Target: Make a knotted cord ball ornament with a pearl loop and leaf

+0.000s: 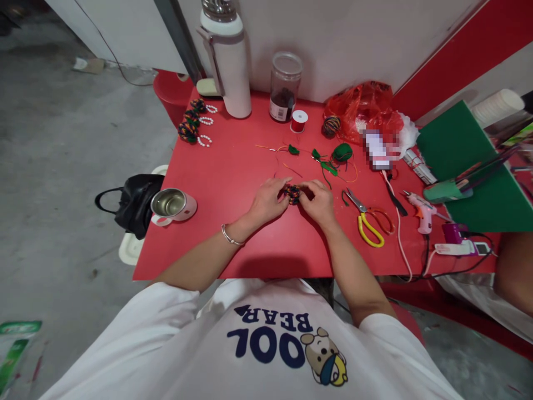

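Observation:
A small dark multicoloured knitted piece (293,194) is held between both hands over the red table (233,239). My left hand (270,199) pinches its left side with thumb and fingers. On its right side, my right hand (318,202) grips it the same way. Just beyond the hands lie small green yarn pieces (293,149) with crochet hooks and a ball of green yarn (342,152). Scissors with yellow handles (368,222) rest open to the right of my right hand.
A mug (172,204) stands at the left edge. Behind are a large white flask (229,66), a jar (285,89), a red thread spool (298,121) and beaded yarn pieces (189,125). A pink glue gun (422,211) and cables lie at the right.

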The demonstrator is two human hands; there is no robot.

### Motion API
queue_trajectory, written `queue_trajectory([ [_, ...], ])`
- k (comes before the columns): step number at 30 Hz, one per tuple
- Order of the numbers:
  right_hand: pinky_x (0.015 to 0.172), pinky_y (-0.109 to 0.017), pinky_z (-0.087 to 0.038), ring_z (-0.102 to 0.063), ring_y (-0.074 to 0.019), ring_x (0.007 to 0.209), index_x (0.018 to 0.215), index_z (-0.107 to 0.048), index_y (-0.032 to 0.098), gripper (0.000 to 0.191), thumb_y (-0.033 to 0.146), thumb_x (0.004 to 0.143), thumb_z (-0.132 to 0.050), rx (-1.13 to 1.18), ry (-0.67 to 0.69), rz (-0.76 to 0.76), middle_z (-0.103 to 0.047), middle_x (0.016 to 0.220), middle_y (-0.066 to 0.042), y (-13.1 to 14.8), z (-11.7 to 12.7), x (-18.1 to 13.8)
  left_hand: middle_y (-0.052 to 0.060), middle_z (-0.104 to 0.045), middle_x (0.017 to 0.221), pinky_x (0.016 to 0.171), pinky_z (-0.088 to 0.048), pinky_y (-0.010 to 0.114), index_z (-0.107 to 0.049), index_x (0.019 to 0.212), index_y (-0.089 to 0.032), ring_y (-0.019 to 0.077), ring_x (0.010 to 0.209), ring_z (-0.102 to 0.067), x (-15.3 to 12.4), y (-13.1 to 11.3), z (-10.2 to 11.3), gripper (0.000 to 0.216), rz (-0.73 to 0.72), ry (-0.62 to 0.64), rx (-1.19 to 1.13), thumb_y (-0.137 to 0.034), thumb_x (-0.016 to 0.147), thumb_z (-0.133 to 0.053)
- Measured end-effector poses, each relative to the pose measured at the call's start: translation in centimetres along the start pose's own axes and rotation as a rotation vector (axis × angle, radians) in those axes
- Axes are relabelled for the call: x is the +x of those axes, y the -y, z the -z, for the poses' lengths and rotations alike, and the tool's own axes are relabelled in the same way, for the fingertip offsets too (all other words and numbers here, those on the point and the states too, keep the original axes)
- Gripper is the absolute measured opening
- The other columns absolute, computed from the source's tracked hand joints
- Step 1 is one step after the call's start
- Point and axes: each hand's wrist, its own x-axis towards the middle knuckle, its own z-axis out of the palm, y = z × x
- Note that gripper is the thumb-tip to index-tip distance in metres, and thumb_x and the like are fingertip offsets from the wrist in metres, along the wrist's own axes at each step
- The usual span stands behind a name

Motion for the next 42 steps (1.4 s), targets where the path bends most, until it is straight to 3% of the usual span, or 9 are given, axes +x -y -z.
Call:
queue_trajectory([
  [3, 0.085, -0.038, -0.060, -0.072, -0.0223, 0.086, 0.102, -0.077, 0.023, 0.023, 0.025, 0.088, -0.058, 0.048, -0.045, -0.027, -0.078, 0.097, -0.007, 0.2, 0.5, 0.0, 0.014, -0.077, 0.122, 0.104, -0.058, 0.047, -0.067, 0.136, -0.018, 0.0272, 0.115, -0.072, -0.1, -0.3, 0.3, 0.050, -0.064, -0.047, -0.041, -0.017, 0.086, -0.071],
  [6, 0.074, -0.035, -0.059, -0.070, -0.0204, 0.073, 0.109, -0.075, 0.024, 0.027, 0.028, 0.085, -0.064, 0.051, 0.051, -0.098, -0.076, 0.087, -0.004, 0.5, 1.0, -0.1, 0.015, -0.076, 0.130, 0.108, -0.057, 0.048, -0.065, 0.140, -0.019, 0.0286, 0.121, -0.072, -0.2, -0.6, 0.5, 0.056, -0.079, -0.008, -0.079, -0.019, 0.085, -0.073],
  [9, 0.078, -0.038, -0.060, -0.074, -0.0254, 0.087, 0.118, -0.075, 0.026, 0.039, 0.028, 0.080, -0.070, -0.046, 0.146, -0.078, -0.080, 0.100, -0.006, 0.7, 1.3, -0.3, 0.012, -0.079, 0.121, 0.103, -0.058, 0.047, -0.064, 0.143, -0.020, 0.0288, 0.113, -0.074, -0.4, -0.8, 0.6, 0.059, -0.017, 0.053, -0.056, -0.022, 0.085, -0.073],
  [13, 0.088, -0.044, -0.060, -0.075, -0.0303, 0.105, 0.127, -0.074, 0.026, 0.044, 0.026, 0.084, -0.069, -0.102, 0.106, -0.037, -0.079, 0.119, -0.010, 0.8, 1.5, -0.3, 0.011, -0.078, 0.116, 0.099, -0.059, 0.045, -0.065, 0.141, -0.020, 0.0273, 0.109, -0.074, -0.4, -1.0, 0.6, 0.058, 0.008, 0.023, -0.047, -0.023, 0.084, -0.073],
  [21, 0.082, -0.036, -0.058, -0.072, -0.0224, 0.085, 0.094, -0.077, 0.025, 0.014, 0.027, 0.092, -0.064, -0.009, 0.043, 0.005, -0.077, 0.092, -0.006, 1.5, 1.8, -0.1, 0.010, -0.079, 0.113, 0.104, -0.059, 0.047, -0.070, 0.134, -0.022, 0.0238, 0.109, -0.073, 0.0, -0.5, 0.2, 0.038, -0.083, -0.021, -0.146, -0.017, 0.097, -0.064],
  [29, 0.079, -0.037, -0.056, -0.073, -0.0254, 0.088, 0.106, -0.083, 0.025, 0.024, 0.027, 0.085, -0.072, -0.116, 0.165, -0.064, -0.079, 0.091, -0.007, 1.0, 1.5, -0.1, 0.010, -0.078, 0.118, 0.105, -0.059, 0.046, -0.068, 0.140, -0.022, 0.0249, 0.114, -0.072, 0.2, -0.1, -0.7, 0.052, -0.024, 0.093, -0.120, -0.011, 0.089, -0.073],
  [34, 0.080, -0.035, -0.055, -0.072, -0.0243, 0.090, 0.106, -0.081, 0.023, 0.023, 0.026, 0.085, -0.070, -0.097, 0.132, -0.056, -0.077, 0.093, -0.007, 1.2, 1.8, 0.0, 0.011, -0.075, 0.124, 0.102, -0.059, 0.042, -0.066, 0.139, -0.021, 0.0231, 0.113, -0.072, 0.0, -0.2, -0.5, 0.054, -0.054, -0.019, -0.171, -0.012, 0.086, -0.074],
  [37, 0.081, -0.034, -0.055, -0.071, -0.0222, 0.087, 0.105, -0.079, 0.022, 0.021, 0.027, 0.089, -0.066, -0.028, 0.044, -0.042, -0.076, 0.096, -0.007, 1.4, 1.8, 0.0, 0.008, -0.077, 0.112, 0.097, -0.060, 0.038, -0.067, 0.135, -0.020, 0.0201, 0.104, -0.072, 0.0, -0.2, -0.4, 0.050, -0.063, -0.098, -0.202, -0.009, 0.087, -0.071],
  [42, 0.082, -0.036, -0.055, -0.070, -0.0230, 0.089, 0.107, -0.079, 0.023, 0.021, 0.033, 0.093, -0.068, -0.029, 0.054, 0.019, -0.075, 0.097, -0.007, 1.5, 1.4, -0.2, 0.003, -0.076, 0.096, 0.094, -0.060, 0.037, -0.069, 0.132, -0.021, 0.0187, 0.094, -0.071, 0.3, -0.2, -0.7, 0.048, 0.025, -0.048, -0.190, -0.007, 0.086, -0.071],
])
